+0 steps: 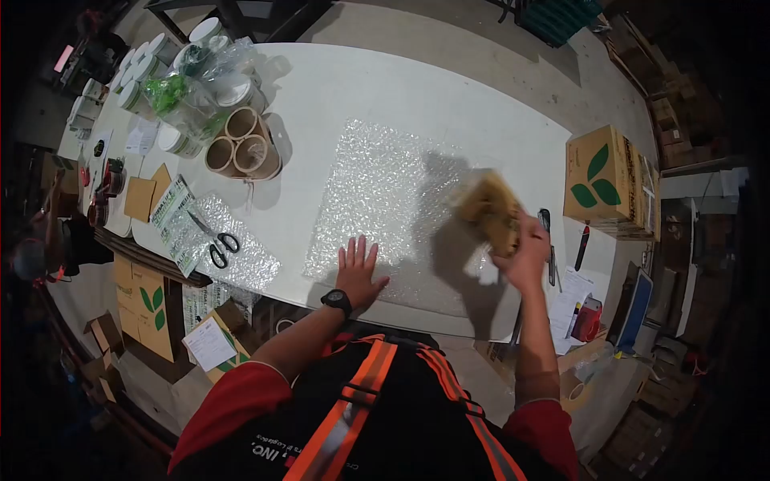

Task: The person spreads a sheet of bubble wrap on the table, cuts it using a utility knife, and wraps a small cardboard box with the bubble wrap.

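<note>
A sheet of bubble wrap (373,172) lies flat on the white table. My left hand (358,275), with a black watch at the wrist, rests on its near edge, fingers spread. Above the right part of the sheet, my right hand (523,247) grips a brown packet (491,210) by its right side. The packet is smeared by motion, so its print cannot be read. Its shadow falls on the wrap below. To the right of this hand lie a box cutter (582,247) and other slim tools.
Cardboard tubes (258,157), white tubs (151,67) and clear plastic bags (188,100) stand at the back left. Black-handled scissors (224,250) lie on bubble wrap at left. A carton with green leaves (597,172) stands at right. Another person (52,232) is at the far left.
</note>
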Demonstrator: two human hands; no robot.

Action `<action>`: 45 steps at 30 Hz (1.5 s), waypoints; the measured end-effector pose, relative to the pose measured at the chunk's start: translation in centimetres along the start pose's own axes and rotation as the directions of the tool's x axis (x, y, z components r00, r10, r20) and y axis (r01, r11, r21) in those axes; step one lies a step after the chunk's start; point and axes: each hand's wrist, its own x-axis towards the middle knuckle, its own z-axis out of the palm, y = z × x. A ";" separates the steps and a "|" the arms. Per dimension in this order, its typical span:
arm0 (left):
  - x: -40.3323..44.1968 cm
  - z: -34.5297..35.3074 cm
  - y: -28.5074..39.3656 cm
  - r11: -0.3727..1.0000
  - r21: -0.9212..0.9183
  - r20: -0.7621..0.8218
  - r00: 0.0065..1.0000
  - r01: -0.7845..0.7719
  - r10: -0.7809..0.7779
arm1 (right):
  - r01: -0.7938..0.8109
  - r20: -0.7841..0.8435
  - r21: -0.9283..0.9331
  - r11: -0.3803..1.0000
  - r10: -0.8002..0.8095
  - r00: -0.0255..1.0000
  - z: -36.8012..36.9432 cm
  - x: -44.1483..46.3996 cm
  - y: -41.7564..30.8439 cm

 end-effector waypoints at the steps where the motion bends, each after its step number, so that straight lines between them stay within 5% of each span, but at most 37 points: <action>1: -0.3 0.0 0.2 1.000 -0.017 0.029 1.000 0.012 -0.011 | 0.079 0.123 0.222 0.972 -0.108 0.986 0.5 1.9 -2.4; 2: -0.8 0.0 0.4 0.999 -0.039 -0.008 1.000 -0.004 0.004 | 0.173 0.062 0.101 0.980 -0.180 0.982 2.2 1.8 -4.6; 4: -2.0 -0.8 -0.6 0.991 -0.099 0.000 0.996 -0.088 0.088 | 0.243 0.226 0.064 0.968 -0.251 0.941 6.5 3.1 -8.8; 6: -3.2 -1.2 -2.0 0.953 -0.175 -0.106 0.967 -0.249 0.233 | 0.254 0.265 0.070 0.965 -0.264 0.927 7.9 3.9 -10.7; 12: -5.7 -0.8 -4.9 0.927 -0.109 -0.128 0.930 -0.358 0.344 | 0.332 0.287 0.093 0.939 -0.344 0.894 9.7 4.9 -12.6; 19: -4.5 0.1 -5.4 0.908 -0.064 -0.171 0.901 -0.415 0.399 | 0.312 0.339 0.073 0.947 -0.318 0.886 9.7 5.2 -13.0; 28: -4.8 -0.9 -5.6 0.892 -0.105 -0.004 0.897 -0.440 0.442 | 0.264 0.318 0.086 0.961 -0.278 0.906 9.2 4.6 -12.6; 33: -4.1 -0.9 -5.5 0.923 0.067 0.148 0.918 -0.379 0.367 | 0.226 0.320 0.082 0.971 -0.240 0.916 9.7 3.9 -13.0; 37: -4.1 -0.2 -5.6 0.921 0.104 0.173 0.918 -0.376 0.356 | 0.245 0.105 0.039 0.969 -0.248 0.963 9.4 1.3 -12.6; 39: -4.2 -0.4 -6.0 0.913 0.088 0.126 0.913 -0.399 0.387 | 0.284 -0.053 0.328 0.901 -0.282 0.958 10.3 -3.1 -12.1; 42: -5.1 0.2 -8.0 0.904 -0.004 -0.052 0.903 -0.427 0.426 | 0.323 0.158 0.307 0.895 -0.383 0.910 12.0 -11.1 -10.2; 45: -5.1 -0.4 -8.9 0.912 -0.041 -0.018 0.913 -0.408 0.408 | 0.310 0.205 0.195 0.931 -0.348 0.915 14.0 -14.9 -7.5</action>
